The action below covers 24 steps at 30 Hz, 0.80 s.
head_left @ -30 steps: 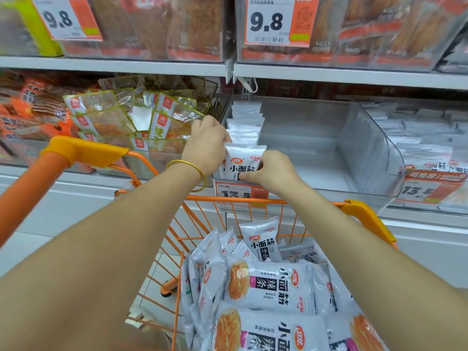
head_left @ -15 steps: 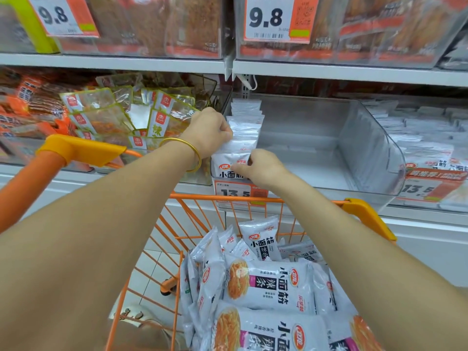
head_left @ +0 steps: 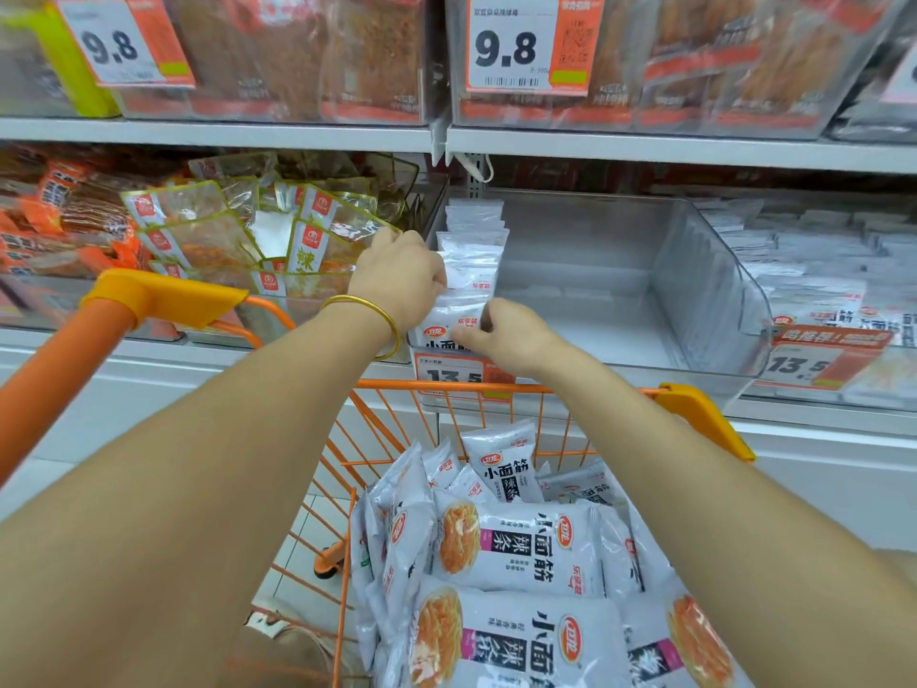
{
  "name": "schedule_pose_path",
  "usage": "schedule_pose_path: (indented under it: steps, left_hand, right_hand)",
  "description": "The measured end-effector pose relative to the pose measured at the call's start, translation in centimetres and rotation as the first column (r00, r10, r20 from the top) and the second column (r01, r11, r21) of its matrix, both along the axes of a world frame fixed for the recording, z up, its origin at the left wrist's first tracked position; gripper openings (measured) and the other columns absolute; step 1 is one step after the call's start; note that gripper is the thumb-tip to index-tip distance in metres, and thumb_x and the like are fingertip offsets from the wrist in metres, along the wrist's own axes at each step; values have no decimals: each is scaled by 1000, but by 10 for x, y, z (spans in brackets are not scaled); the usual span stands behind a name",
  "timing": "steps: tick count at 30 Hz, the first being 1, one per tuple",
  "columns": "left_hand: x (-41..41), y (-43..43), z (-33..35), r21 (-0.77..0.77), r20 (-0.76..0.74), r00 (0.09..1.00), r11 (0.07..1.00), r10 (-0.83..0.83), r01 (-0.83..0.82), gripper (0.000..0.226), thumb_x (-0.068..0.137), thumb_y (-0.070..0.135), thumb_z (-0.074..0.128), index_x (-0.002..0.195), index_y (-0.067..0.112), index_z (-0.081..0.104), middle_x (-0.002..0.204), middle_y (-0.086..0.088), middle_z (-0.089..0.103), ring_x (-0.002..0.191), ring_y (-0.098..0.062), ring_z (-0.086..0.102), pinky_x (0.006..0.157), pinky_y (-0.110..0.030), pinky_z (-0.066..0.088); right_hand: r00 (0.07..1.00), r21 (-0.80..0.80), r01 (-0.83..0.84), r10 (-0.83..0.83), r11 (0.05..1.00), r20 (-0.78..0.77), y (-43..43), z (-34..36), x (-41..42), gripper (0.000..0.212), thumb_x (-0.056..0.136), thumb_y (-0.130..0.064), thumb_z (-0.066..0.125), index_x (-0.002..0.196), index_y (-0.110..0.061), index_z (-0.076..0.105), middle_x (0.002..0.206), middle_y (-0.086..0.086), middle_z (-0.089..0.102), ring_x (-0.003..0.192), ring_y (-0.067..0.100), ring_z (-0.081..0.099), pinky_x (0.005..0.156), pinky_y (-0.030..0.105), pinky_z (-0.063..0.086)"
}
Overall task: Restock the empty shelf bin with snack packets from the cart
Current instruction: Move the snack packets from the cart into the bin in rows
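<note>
A clear plastic shelf bin [head_left: 704,285] sits on the middle shelf, with a row of white snack packets [head_left: 471,250] standing along its left wall. My left hand [head_left: 402,275], with a gold bangle on the wrist, grips the top of the front packet [head_left: 444,327]. My right hand [head_left: 511,335] pinches the same packet at its right edge, low at the bin's front. Below, the orange cart [head_left: 694,404] holds several white packets [head_left: 516,548] with noodle pictures.
A bin of green-edged snack bags [head_left: 223,230] stands to the left. A full bin of white packets [head_left: 833,270] sits to the right. Price tags reading 13.5 [head_left: 456,374] hang on the bin fronts. An upper shelf [head_left: 645,146] carries red-brown packs.
The front packet has gone down into the bin behind its front wall, and both hands have stayed on it. The view has shifted slightly.
</note>
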<state>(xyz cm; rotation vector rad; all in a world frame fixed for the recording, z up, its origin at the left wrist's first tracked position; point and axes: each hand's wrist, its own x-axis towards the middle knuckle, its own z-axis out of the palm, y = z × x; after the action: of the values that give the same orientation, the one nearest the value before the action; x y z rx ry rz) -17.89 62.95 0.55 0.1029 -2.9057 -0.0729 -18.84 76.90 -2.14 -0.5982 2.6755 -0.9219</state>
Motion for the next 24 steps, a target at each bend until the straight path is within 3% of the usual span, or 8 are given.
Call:
schedule_pose_path:
  steps: [3,6,8,11,13,15,19,24]
  left_hand:
    - [6,4,-1,8,-102,994,1000,29,-28,29,98,19,41,116,18,64,124,-7,49,117,-32,35,97,-41,32]
    - [19,12,-8,0,-353,935,999,-39,41,26,94,12,46,113,14,63,117,-8,55,111,-32,42,89,-40,34]
    - [28,18,-18,-153,-436,875,975,-212,160,21,84,8,53,100,13,65,106,-9,60,100,-34,50,80,-38,32]
    - [38,26,-36,-348,-394,820,894,-414,284,18,75,6,54,90,12,63,97,-7,62,89,-31,55,74,-36,29]
    - [43,31,-42,-423,-327,811,842,-486,334,20,72,6,50,88,12,63,95,-7,62,85,-31,57,73,-36,29]
    - [46,36,-47,-470,-265,810,803,-523,366,22,71,9,48,88,12,62,95,-7,62,84,-30,57,72,-35,29]
    - [46,39,-51,-441,-244,834,822,-495,360,21,71,8,51,89,11,61,95,-7,61,85,-31,56,73,-36,32]
    - [47,38,-57,-409,-247,838,836,-486,364,13,79,11,53,90,10,60,95,-9,61,82,-31,54,72,-37,32]
  right_hand:
    - [1000,56,-12,12,998,11,3,7,2,38,91,-41,57,69,-13,47,68,2,50,66,20,50,55,28,36]
    - [993,67,32,-24,997,-118,21,16,6,43,86,-41,64,109,-4,57,102,11,65,97,28,60,81,36,50]
    - [965,-44,113,-120,993,-232,43,21,15,32,85,-30,66,110,-12,57,97,3,66,96,23,61,86,37,50]
    - [985,59,10,0,998,-174,74,16,33,8,85,-18,62,93,-19,64,73,-6,64,80,18,66,80,36,54]
    - [985,239,-106,135,965,-109,81,1,46,18,88,-16,58,104,-21,67,83,-3,66,84,18,66,80,33,53]
    - [960,343,-151,221,927,-172,81,-20,51,30,92,-16,53,120,-25,59,104,2,67,98,22,62,78,32,48]
    - [853,557,-54,328,829,-405,76,-53,49,36,90,-8,51,123,-22,49,103,6,66,95,30,63,63,32,41]
    - [829,553,-26,328,832,-454,73,-59,53,19,85,-6,56,96,-19,50,81,1,59,84,28,63,57,28,32]
